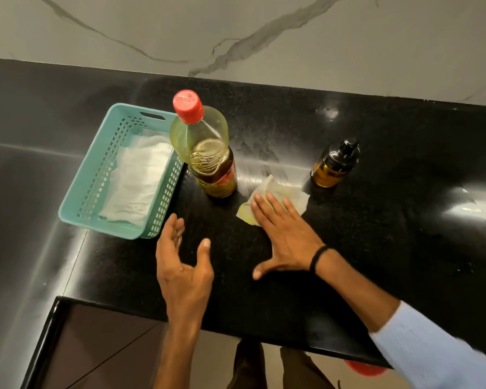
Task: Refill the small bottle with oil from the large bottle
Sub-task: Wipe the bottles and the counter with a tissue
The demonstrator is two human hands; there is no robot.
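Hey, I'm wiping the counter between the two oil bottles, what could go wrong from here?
1. Your right hand presses the tissue close to the tall large bottle. A wide sweep could tip it, though its red cap is on.
2. The tissue looks yellow and soaked, so it may just smear oil across the counter.
3. A greasy grip could slip on the small bottle.

Two bare-handed arms. Right arm: light blue sleeve (432,352) with fine stripes, ending mid-forearm. Thin black band (317,258) on the wrist just behind the right hand (286,237). Left hand (183,273) and forearm bare. Dark brown trousers (300,369) at the bottom edge.
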